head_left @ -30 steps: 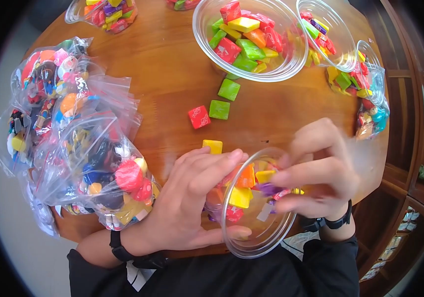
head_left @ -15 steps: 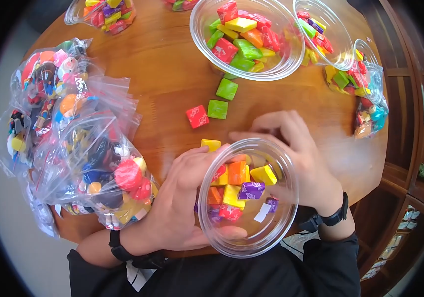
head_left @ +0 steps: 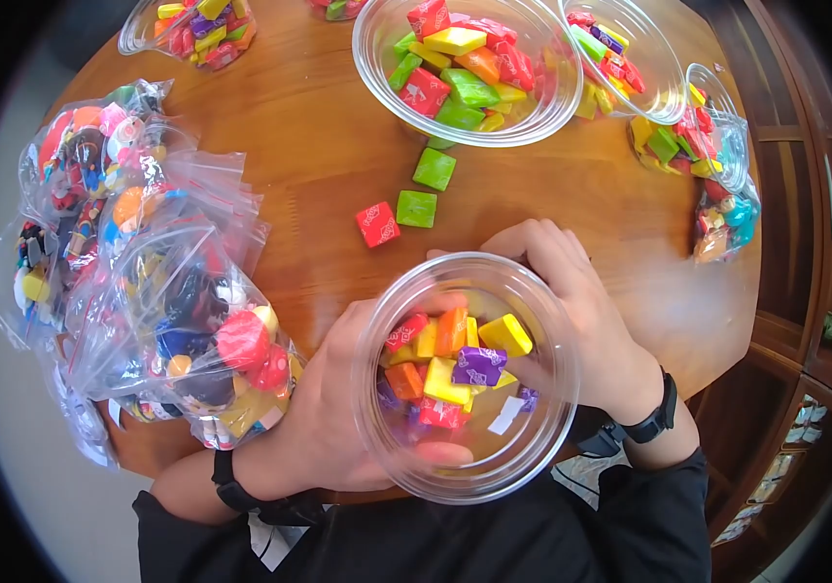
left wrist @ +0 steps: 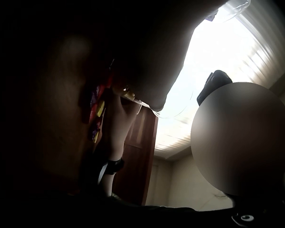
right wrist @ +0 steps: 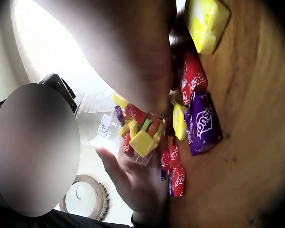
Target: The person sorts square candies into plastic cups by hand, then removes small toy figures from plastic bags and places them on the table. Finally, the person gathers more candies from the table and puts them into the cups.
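Observation:
A clear plastic cup (head_left: 474, 492) holds wrapped square candies, with a purple candy (head_left: 479, 366) on top and a white label (head_left: 504, 415) on its wall. My left hand (head_left: 324, 413) grips the cup round its left side, its fingers showing through the plastic. My right hand (head_left: 586, 325) is at the far right side of the cup, fingers bent down behind the rim and mostly hidden. In the right wrist view, that hand hangs low over loose candies on the table, close to a red candy (right wrist: 194, 78) and a purple candy (right wrist: 204, 126). Whether its fingertips hold one, I cannot tell.
Green candies (head_left: 416, 208) and a red candy (head_left: 377, 223) lie beyond the cup on the wooden table (head_left: 309, 209). A large candy tub (head_left: 369, 83) and another tub (head_left: 664, 97) stand behind. Zip bags of toy figures (head_left: 183, 330) pile up on the left.
The purple candy my right hand held over the cup now lies inside it. That hand has moved back behind the cup. The cup has shifted left and its mouth faces up more.

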`<action>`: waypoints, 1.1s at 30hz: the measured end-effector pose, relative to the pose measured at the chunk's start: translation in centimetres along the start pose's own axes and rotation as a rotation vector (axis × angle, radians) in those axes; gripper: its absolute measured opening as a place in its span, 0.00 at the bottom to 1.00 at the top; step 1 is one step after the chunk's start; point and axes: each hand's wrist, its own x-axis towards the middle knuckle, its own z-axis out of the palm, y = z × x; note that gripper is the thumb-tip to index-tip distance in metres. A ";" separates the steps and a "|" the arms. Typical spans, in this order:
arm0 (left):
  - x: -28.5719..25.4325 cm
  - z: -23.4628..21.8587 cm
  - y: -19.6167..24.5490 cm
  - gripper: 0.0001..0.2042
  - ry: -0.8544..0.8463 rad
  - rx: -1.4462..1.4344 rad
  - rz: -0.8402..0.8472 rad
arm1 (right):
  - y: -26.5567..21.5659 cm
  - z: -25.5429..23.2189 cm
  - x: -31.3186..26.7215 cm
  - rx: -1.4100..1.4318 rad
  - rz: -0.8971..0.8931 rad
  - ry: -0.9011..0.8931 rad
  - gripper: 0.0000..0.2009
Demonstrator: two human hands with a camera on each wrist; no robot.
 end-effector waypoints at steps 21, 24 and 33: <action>0.1 -0.4 0.1 0.55 -0.089 -0.062 0.054 | 0.4 -0.6 0.1 0.030 -0.066 0.056 0.20; 0.3 -0.6 0.2 0.55 -0.099 -0.046 0.063 | 0.8 -0.4 0.2 0.056 -0.094 0.106 0.18; 0.8 -1.0 1.0 0.57 -0.157 0.034 0.029 | 1.2 -2.4 -1.4 0.274 -0.190 0.581 0.16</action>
